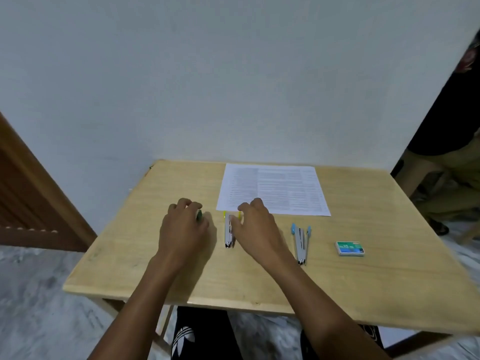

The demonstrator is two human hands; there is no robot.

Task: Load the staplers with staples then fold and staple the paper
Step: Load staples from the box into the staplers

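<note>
Your left hand (184, 227) curls round a green object (199, 215). Your right hand (255, 227) lies on the yellow stapler (228, 236), grip unclear. The paper (280, 188) is just beyond it, the blue stapler (300, 241) and staple box (350, 248) farther right. Bare table (228, 276) lies between your wrists.

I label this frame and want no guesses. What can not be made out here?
Head view:
- Green item in the left hand: curled fingers cover nearly all of it.
- Yellow stapler: right hand hides its right side.
- Printed sheet: text too small.
- Staple box: label blurred beyond "10".
- Person at right: cut off by the frame edge.
</note>
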